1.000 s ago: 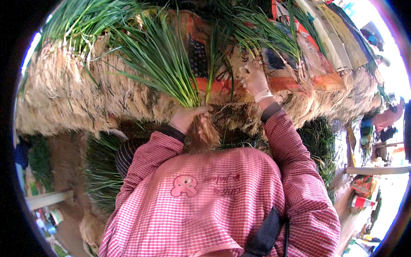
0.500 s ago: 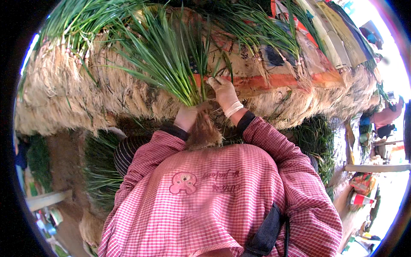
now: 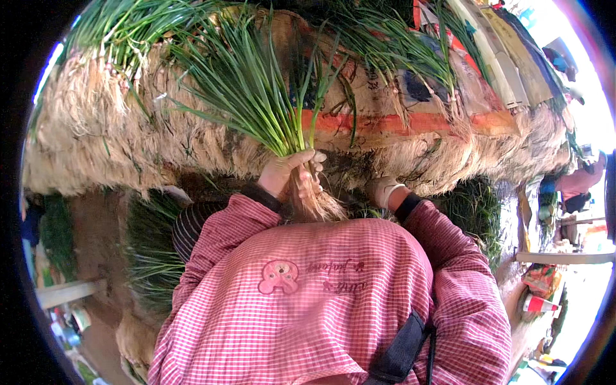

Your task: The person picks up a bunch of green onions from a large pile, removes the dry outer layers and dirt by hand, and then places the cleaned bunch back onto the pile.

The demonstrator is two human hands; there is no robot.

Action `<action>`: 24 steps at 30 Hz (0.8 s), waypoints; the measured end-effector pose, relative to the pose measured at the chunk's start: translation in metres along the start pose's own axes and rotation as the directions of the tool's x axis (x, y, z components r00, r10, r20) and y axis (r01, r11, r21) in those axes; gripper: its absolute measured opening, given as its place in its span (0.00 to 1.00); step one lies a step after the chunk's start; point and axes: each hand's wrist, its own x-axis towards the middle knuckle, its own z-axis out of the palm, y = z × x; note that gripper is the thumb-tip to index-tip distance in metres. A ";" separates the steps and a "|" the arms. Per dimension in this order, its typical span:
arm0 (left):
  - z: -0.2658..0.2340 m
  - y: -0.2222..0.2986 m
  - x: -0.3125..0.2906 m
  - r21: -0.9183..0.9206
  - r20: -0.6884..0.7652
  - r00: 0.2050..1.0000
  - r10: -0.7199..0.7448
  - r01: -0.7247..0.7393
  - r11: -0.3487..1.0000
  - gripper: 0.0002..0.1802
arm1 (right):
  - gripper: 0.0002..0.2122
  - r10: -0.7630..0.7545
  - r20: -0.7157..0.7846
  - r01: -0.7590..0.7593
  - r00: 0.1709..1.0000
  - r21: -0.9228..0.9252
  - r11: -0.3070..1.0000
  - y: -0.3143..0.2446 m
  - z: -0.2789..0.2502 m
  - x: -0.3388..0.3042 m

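My left hand (image 3: 282,172), in a pale glove, is closed round the base of a bunch of scallion-like greens (image 3: 273,112). Its long leaves fan up and away to the left, while its brown stringy roots (image 3: 317,202) hang below the fist toward my chest. To the right of the roots and apart from the bunch is my gloved right hand (image 3: 387,191), low by the front of the rooty heap. Its fingers look curled; whether they hold anything is hidden.
A long heap of pale roots (image 3: 192,144) spans the view before me. On it lie a printed sack (image 3: 378,125), loose greens (image 3: 410,58) and another pile of greens (image 3: 122,32). More greens (image 3: 154,244) are low at left. A person (image 3: 581,183) is at far right.
My right hand has left the stems and moved down and right, toward my body. The left hand still grips the bunch, its fingers now visible round the base.
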 end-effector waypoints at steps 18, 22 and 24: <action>-0.010 -0.014 0.007 0.722 -0.102 0.986 0.132 -0.018 0.691 0.16 | 0.16 0.547 -0.574 0.094 0.609 0.737 0.669 -0.048 -0.178 0.051; -0.013 -0.013 0.004 0.529 -0.118 0.993 0.023 0.043 0.848 0.19 | 0.16 0.663 -0.446 0.101 0.601 0.866 0.491 -0.042 -0.217 0.029; -0.009 -0.013 0.009 0.451 -0.117 0.993 -0.022 0.073 0.890 0.19 | 0.17 0.462 -0.686 0.054 0.563 0.588 0.807 -0.026 -0.206 0.043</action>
